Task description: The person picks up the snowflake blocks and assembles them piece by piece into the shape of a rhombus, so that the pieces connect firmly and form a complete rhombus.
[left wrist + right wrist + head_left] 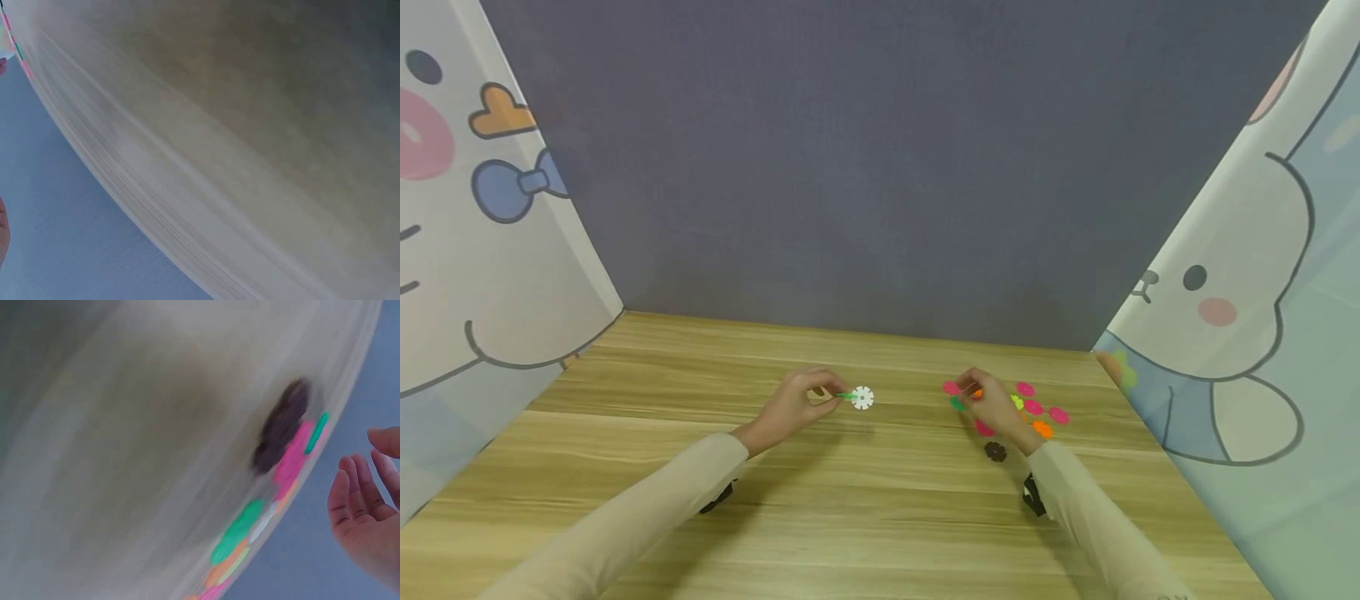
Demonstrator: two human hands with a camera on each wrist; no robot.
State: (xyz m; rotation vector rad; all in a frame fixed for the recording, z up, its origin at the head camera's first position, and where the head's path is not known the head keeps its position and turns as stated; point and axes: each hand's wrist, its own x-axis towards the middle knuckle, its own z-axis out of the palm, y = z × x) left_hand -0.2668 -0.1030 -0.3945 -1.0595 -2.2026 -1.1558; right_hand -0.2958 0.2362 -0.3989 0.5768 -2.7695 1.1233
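My left hand [792, 407] pinches a green piece between thumb and fingers, with a white notched disc [862, 397] joined to its right end, above the table. In the left wrist view only slivers of the hand [4, 231] show at the left edge. My right hand [997, 408] is over a group of flat notched discs, near a pink disc [951, 387] and a green one [957, 403]. The right wrist view shows that hand [372, 540] with thumb and fingers apart and nothing visible between them; a dark brown disc [281, 425] lies nearby.
Around the right hand on the wooden table [850, 500] lie more discs: pink [1058, 415], orange [1042, 429], yellow [1017, 402] and dark brown [996, 452]. A dark grey panel [850, 167] stands behind the table, with cartoon-printed cloths [1240, 400] at both sides.
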